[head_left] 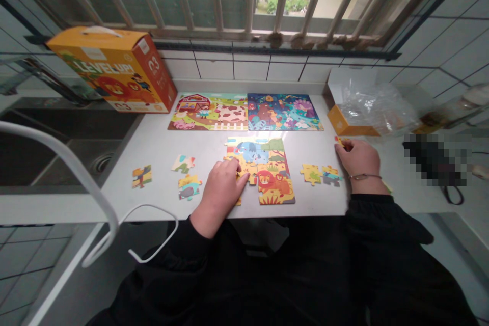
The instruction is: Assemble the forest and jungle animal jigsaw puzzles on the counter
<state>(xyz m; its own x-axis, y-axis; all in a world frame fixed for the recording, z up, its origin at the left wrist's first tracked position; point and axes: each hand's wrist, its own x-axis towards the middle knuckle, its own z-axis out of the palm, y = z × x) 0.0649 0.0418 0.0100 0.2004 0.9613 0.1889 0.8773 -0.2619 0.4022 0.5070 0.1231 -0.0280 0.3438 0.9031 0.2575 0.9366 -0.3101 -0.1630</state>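
A partly joined jigsaw puzzle [275,165] with an elephant and lions lies in front of me, with a gap along its lower edge. My left hand [223,186] rests over its left side, fingers curled and thumb pressed toward them at a yellow puzzle piece. That hand hides most of what lies beneath it. Off to the right, my right hand [359,158] pinches a small red and yellow puzzle piece [338,140] just above or on the counter. Between that hand and the puzzle lie a yellow loose piece [311,174] and a blue-grey loose piece [331,175].
Loose pieces lie left: a tree piece [142,177], a pale green piece [184,163] and a teal piece [189,187]. Behind are a farm puzzle [209,112], a night-forest puzzle [284,112], an orange box [114,71] and an open carton [346,125] with plastic. A white cable [95,188] crosses left.
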